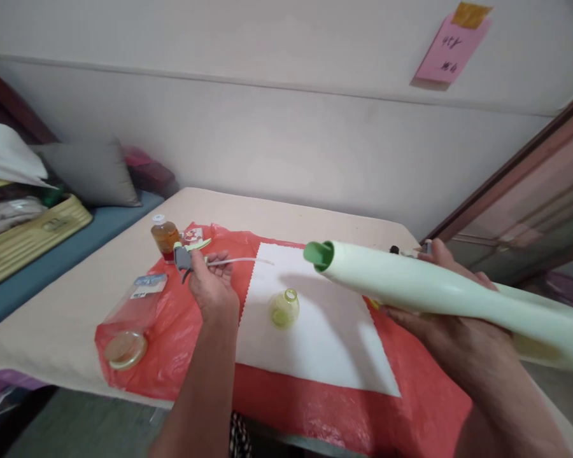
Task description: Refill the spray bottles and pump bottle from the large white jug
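My left hand (212, 280) is closed around a spray bottle head (183, 257), grey with pale green parts. Its thin clear dip tube (243, 259) points right, over the edge of a white cloth (325, 362). My right hand (451, 324) grips a pale green watering can (410, 280), held above the cloth's right side. Its long spout points left and has a darker green flap at the mouth; the rest runs out of the frame at right. Between my hands, an open yellow-green translucent bottle (285, 310) stands on the cloth.
Red plastic sheeting (296, 394) lies under the cloth on a beige-covered table (286, 213). At left are a bottle of amber liquid (165, 238), a clear package (141, 302) and a round lid (125, 350). Small dark-capped items (394, 250) sit behind my right hand. A wall (267, 140) stands behind.
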A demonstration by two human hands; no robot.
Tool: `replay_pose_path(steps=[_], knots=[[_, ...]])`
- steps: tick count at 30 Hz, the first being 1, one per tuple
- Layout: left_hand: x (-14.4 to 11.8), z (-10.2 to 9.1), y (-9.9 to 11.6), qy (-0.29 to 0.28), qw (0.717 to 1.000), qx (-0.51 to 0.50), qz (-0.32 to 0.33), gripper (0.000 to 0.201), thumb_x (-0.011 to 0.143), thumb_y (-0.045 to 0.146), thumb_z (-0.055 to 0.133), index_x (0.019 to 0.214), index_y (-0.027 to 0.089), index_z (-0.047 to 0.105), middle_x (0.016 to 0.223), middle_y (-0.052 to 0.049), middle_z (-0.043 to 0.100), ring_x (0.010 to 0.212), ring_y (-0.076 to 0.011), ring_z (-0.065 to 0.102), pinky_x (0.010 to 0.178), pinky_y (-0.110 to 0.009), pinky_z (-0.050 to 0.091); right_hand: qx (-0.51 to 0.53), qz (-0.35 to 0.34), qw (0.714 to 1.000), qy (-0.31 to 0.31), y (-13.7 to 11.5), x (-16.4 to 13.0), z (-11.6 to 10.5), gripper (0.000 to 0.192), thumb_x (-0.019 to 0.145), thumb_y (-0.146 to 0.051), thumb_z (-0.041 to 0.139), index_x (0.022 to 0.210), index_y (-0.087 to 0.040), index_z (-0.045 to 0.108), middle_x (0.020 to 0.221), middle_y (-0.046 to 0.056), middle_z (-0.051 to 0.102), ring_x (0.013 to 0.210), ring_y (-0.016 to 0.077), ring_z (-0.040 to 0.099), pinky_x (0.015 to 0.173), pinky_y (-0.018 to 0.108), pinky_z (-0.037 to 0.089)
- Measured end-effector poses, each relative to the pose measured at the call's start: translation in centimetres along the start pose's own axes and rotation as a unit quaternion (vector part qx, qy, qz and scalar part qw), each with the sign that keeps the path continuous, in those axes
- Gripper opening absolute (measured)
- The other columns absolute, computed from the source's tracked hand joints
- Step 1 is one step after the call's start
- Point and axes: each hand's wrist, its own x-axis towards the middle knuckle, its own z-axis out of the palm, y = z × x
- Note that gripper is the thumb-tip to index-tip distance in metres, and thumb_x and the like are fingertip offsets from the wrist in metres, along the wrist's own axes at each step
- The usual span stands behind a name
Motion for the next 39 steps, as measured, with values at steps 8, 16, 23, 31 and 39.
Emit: replay_pose_path(steps=[8,16,23,31,39], knots=[[-0.6,0.2,-0.9,-0.024,0.999,0.036,0.025,0.034,0.089,0.05,0.064,0.078,0.018,0.058,0.078,-0.003,0.069,0.075,-0.0136,0.07,0.074,-0.026,0.055,-0.027,-0.068,0.995,-0.069,-0.5,-1.0,0.4,0.078,0.098,-0.043,0.056,0.164,-0.016,0.024,0.144,0.022,0.059,0.131,0.042,0.059,0.113,0.063,0.038],[-0.9,0.2,-1.1,-0.04,0.997,0.056,0.04,0.028,0.085,0.044,0.07,0.081,0.018,0.06,0.08,-0.003,0.068,0.075,-0.014,0.069,0.074,-0.027,0.054,-0.072,-0.086,0.99,-0.088,-0.9,-1.1,1.6,0.074,0.093,-0.026,0.056,0.161,-0.014,0.032,0.139,0.021,0.062,0.131,0.0393,0.056,0.113,0.063,0.035],[-0.7,0.1,-1.3,-0.061,0.996,0.044,0.043,0.028,0.087,0.042,0.069,0.079,0.017,0.06,0.076,-0.001,0.065,0.072,-0.0131,0.068,0.072,-0.026,0.053,-0.078,-0.084,0.989,-0.095,-1.2,-1.0,1.6,0.07,0.093,-0.025,0.051,0.16,-0.013,0.034,0.139,0.02,0.061,0.131,0.0379,0.055,0.114,0.062,0.033],[-0.8,0.1,-1.2,-0.054,0.997,0.05,0.036,0.028,0.086,0.042,0.069,0.078,0.016,0.06,0.076,-0.002,0.066,0.072,-0.0136,0.068,0.071,-0.026,0.052,-0.091,-0.106,0.986,-0.086,-1.6,-0.7,1.2,0.068,0.094,-0.023,0.053,0.159,-0.012,0.035,0.136,0.022,0.063,0.129,0.0406,0.057,0.113,0.066,0.032],[-0.8,0.0,-1.5,-0.068,0.996,0.046,0.035,0.029,0.085,0.043,0.071,0.078,0.017,0.061,0.077,-0.002,0.066,0.074,-0.0139,0.068,0.072,-0.027,0.052,-0.106,-0.115,0.985,-0.073,-2.1,-0.5,0.9,0.065,0.097,-0.021,0.054,0.159,-0.013,0.035,0.135,0.022,0.064,0.128,0.0409,0.058,0.114,0.067,0.031]])
